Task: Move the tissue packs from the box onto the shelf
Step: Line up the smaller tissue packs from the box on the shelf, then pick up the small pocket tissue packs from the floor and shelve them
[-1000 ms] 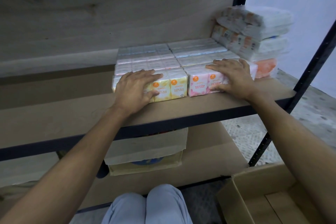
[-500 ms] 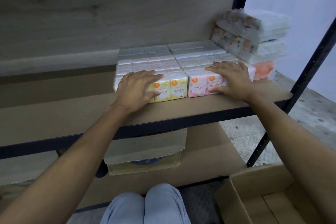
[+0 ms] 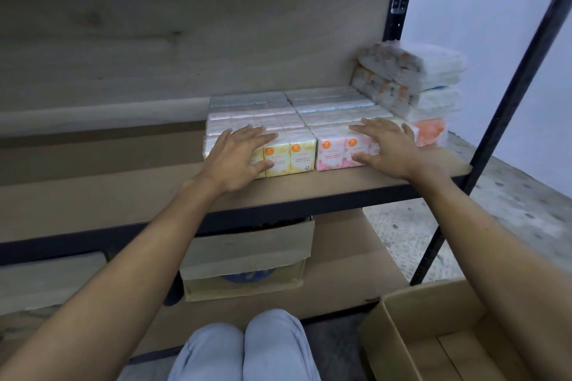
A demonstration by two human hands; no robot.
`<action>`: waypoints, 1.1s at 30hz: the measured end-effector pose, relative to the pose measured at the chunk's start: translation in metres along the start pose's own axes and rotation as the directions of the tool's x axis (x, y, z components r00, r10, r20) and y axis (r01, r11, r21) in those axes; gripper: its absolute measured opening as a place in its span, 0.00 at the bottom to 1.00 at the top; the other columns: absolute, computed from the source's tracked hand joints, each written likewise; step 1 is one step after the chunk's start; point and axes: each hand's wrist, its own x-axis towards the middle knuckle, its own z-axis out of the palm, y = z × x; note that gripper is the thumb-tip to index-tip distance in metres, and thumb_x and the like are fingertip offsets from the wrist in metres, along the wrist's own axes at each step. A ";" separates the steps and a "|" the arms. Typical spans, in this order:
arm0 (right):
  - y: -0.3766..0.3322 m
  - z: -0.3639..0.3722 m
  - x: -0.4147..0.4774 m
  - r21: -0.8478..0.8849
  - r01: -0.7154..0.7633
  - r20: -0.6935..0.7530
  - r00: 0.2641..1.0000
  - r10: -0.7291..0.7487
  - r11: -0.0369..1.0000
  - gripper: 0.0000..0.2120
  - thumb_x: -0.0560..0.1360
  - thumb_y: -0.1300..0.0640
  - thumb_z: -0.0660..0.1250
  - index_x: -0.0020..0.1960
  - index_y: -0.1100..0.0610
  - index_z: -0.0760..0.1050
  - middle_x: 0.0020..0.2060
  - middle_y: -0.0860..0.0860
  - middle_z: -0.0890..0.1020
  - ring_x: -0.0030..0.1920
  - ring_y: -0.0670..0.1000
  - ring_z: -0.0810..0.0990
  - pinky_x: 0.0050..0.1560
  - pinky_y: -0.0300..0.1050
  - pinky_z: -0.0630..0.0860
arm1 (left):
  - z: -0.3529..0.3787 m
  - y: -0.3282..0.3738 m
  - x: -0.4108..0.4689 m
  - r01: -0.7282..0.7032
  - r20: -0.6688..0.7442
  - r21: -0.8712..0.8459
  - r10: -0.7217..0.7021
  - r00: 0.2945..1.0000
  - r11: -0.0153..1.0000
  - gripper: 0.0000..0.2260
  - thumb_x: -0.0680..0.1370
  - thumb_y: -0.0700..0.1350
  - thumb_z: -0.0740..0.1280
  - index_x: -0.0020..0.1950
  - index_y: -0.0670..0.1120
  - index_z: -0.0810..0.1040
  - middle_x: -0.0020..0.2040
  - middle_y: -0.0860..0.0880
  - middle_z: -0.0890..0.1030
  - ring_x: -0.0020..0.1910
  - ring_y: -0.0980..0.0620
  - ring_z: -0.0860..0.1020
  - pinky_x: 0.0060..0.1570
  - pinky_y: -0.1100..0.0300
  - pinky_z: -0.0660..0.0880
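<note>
**Two flat hands squaring the front row of tissue packs**

The tissue packs (image 3: 294,111) stand as one tight block on the shelf (image 3: 123,204), toward its right end, their front faces set a little back from its front edge. The left hand (image 3: 238,154) lies over the yellow packs (image 3: 291,157) and the right hand (image 3: 387,148) over the pink packs (image 3: 332,154). Each hand is released and flat, with straight fingers on the tops and the thumb against the printed faces, so neither grasps anything. This posture suggests pressing and aligning rather than lifting, probably to close gaps in the rows.

The packs are small upright blocks in glossy film, each with an orange round mark above its lettering. The rows behind look pale.

A stack of larger wrapped packs (image 3: 427,80) stands at the shelf's right rear, above an orange pack (image 3: 431,131). The box (image 3: 411,328) sits on the floor below the shelf's right end, and the part of it in view shows bare cardboard.
</note>
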 end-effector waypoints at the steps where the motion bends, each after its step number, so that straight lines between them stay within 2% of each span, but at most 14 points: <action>1: -0.004 -0.002 -0.005 0.010 0.000 -0.001 1.000 0.000 1.000 0.29 0.72 0.41 0.68 0.72 0.41 0.64 0.74 0.47 0.64 0.76 0.51 0.57 0.73 0.65 0.49 | -0.002 0.003 -0.004 0.002 -0.009 -0.009 -0.002 1.000 1.000 0.25 0.78 0.56 0.64 0.75 0.57 0.63 0.77 0.52 0.61 0.77 0.51 0.56 0.75 0.46 0.50; 6: -0.036 -0.007 -0.033 0.173 0.048 -0.069 0.997 -0.036 0.984 0.25 0.73 0.44 0.69 0.69 0.46 0.70 0.71 0.48 0.71 0.72 0.51 0.65 0.71 0.58 0.62 | -0.013 0.016 -0.032 0.010 -0.059 -0.048 -0.013 0.998 0.999 0.23 0.79 0.56 0.62 0.74 0.56 0.65 0.76 0.52 0.63 0.76 0.51 0.58 0.74 0.50 0.51; 11: -0.084 -0.004 -0.062 0.306 0.068 -0.046 0.997 -0.057 0.950 0.23 0.75 0.46 0.68 0.69 0.48 0.71 0.69 0.49 0.72 0.70 0.51 0.67 0.70 0.49 0.63 | -0.018 0.021 -0.070 0.032 -0.151 -0.172 -0.059 0.987 0.985 0.20 0.79 0.54 0.63 0.72 0.56 0.69 0.74 0.52 0.67 0.74 0.51 0.62 0.72 0.53 0.54; 15: -0.133 0.007 -0.088 0.458 0.082 0.000 0.996 -0.093 0.885 0.22 0.76 0.49 0.67 0.69 0.50 0.70 0.69 0.49 0.72 0.70 0.49 0.67 0.66 0.40 0.61 | -0.016 0.018 -0.107 0.092 -0.161 -0.271 -0.139 0.977 0.958 0.19 0.79 0.54 0.63 0.71 0.57 0.70 0.72 0.54 0.69 0.72 0.52 0.64 0.73 0.47 0.58; 17: -0.157 0.018 -0.102 0.484 0.115 -0.007 0.992 -0.128 0.867 0.22 0.76 0.49 0.67 0.69 0.50 0.71 0.68 0.49 0.73 0.69 0.49 0.67 0.65 0.39 0.61 | -0.013 0.014 -0.129 0.115 -0.164 -0.312 -0.172 0.971 0.943 0.19 0.79 0.53 0.63 0.70 0.57 0.70 0.71 0.54 0.70 0.71 0.52 0.65 0.72 0.46 0.60; 21: -0.201 0.051 -0.129 0.549 0.116 -0.015 0.992 -0.129 0.828 0.20 0.75 0.49 0.68 0.66 0.51 0.73 0.64 0.49 0.77 0.65 0.48 0.73 0.65 0.42 0.68 | 0.002 0.002 -0.175 0.182 -0.166 -0.319 -0.244 0.955 0.930 0.19 0.79 0.53 0.63 0.70 0.56 0.72 0.68 0.53 0.73 0.69 0.51 0.69 0.69 0.49 0.64; 24: -0.225 0.080 -0.154 0.594 0.069 0.050 0.991 -0.123 0.801 0.19 0.75 0.50 0.68 0.66 0.50 0.73 0.64 0.49 0.77 0.65 0.47 0.73 0.64 0.39 0.66 | 0.022 -0.007 -0.208 0.227 -0.111 -0.366 -0.285 0.952 0.902 0.19 0.79 0.50 0.65 0.69 0.54 0.72 0.68 0.51 0.74 0.69 0.51 0.69 0.69 0.51 0.65; 27: -0.241 0.118 -0.180 0.630 -0.003 0.148 0.982 -0.117 0.776 0.18 0.76 0.52 0.68 0.65 0.52 0.74 0.63 0.50 0.78 0.64 0.47 0.73 0.62 0.36 0.65 | 0.054 -0.017 -0.242 0.310 -0.018 -0.405 -0.346 0.938 0.860 0.19 0.78 0.53 0.65 0.69 0.54 0.73 0.67 0.50 0.75 0.68 0.51 0.71 0.67 0.51 0.68; 31: -0.246 0.176 -0.209 0.635 -0.134 0.298 0.951 -0.081 0.761 0.18 0.75 0.55 0.70 0.63 0.56 0.76 0.60 0.51 0.80 0.61 0.46 0.76 0.55 0.26 0.64 | 0.108 -0.024 -0.276 0.435 0.122 -0.419 -0.426 0.897 0.797 0.18 0.77 0.51 0.66 0.67 0.54 0.74 0.67 0.50 0.75 0.66 0.49 0.73 0.65 0.50 0.69; 33: -0.244 0.205 -0.220 0.603 -0.222 0.409 0.911 -0.057 0.766 0.18 0.75 0.54 0.69 0.64 0.55 0.75 0.61 0.51 0.79 0.63 0.48 0.75 0.58 0.30 0.65 | 0.135 -0.026 -0.289 0.511 0.214 -0.410 -0.465 0.859 0.756 0.19 0.77 0.49 0.66 0.68 0.54 0.73 0.69 0.49 0.73 0.67 0.48 0.71 0.66 0.50 0.69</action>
